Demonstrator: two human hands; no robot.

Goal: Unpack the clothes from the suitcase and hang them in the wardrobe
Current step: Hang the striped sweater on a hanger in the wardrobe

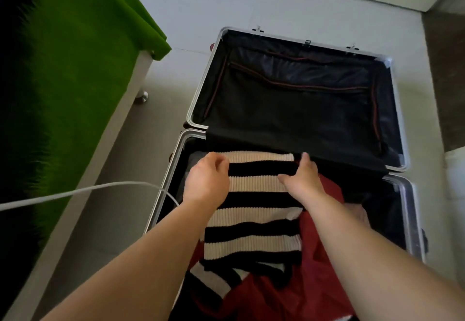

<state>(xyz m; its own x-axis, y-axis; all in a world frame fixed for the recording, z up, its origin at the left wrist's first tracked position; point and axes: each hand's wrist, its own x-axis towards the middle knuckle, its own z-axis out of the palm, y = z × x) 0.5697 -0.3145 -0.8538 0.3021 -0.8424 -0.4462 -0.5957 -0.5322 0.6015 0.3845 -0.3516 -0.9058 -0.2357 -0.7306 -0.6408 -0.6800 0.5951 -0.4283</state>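
Bare forearms (130,265) reach in: left hand (206,182) and right hand (303,182) each keep a closed grip on the striped sweater's (254,220) twelve-o'clock edge, seemingly to lift it flat from the suitcase's (414,194) near half.

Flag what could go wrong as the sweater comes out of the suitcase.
1. The left hand and right hand grip only the top edge of the sweater; lifting from there may stretch the knit.
2. The sweater lies on the red garment, its lower end bunched into it, so that could drag out with it.
3. The cable crosses the rim of the suitcase by the left forearm and might snag.
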